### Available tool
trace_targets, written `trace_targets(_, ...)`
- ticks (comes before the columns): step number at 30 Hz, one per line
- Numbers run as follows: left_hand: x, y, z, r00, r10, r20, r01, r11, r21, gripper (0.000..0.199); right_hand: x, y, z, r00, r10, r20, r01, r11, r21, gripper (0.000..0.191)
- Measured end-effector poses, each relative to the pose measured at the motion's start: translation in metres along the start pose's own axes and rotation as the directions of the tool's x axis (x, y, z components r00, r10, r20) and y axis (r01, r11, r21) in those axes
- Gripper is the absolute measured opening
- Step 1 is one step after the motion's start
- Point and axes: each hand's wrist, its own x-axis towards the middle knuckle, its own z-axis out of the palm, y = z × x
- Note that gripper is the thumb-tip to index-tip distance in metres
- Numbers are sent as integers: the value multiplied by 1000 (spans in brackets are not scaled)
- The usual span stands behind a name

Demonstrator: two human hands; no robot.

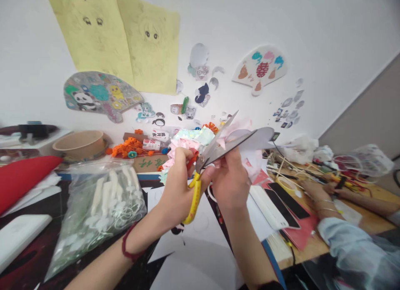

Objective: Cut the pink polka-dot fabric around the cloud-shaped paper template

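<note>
Your left hand [176,186] grips one pair of yellow-handled scissors [204,163], blades parted; your right hand [229,177] pinches pink paper [246,150] above the worktop's middle. One clear plastic bag [96,206] of white pieces lies left.

Scissors [215,150]: bare grey metal blades, dull sheen; handles [195,198] glossy yellow plastic. Sheet [250,140] at the blades: thin matt pale paper. Left of the scissors, bag [96,206] of clear crinkled shiny plastic. Behind it, bowl [79,144] of matt brown paper. Right of the scissors, tabletop [371,219] of smooth wood.
</note>
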Motion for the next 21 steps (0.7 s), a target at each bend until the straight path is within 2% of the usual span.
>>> trace_targets(3, 0, 6, -2, 1000, -16, -16, 17, 999, 34, 26, -3, 2, 2, 999, 49, 3, -49, 998, 32, 22)
trace_targets(7, -1, 8, -4, 999, -24, -24, 25, 1000, 12, 26, -6, 3, 5, 998, 55, -23, -55, 998, 14, 25)
trace_targets(12, -2, 10, -5, 1000, -16, -15, 17, 997, 72, 26, -6, 4, 6, 999, 34, -18, -34, 999, -6, 24)
trace_targets(21, -1, 15, -6, 1000, -18, -13, 19, 998, 65, 27, -6, 6, 4, 999, -10, -41, 8, 998, -61, 26)
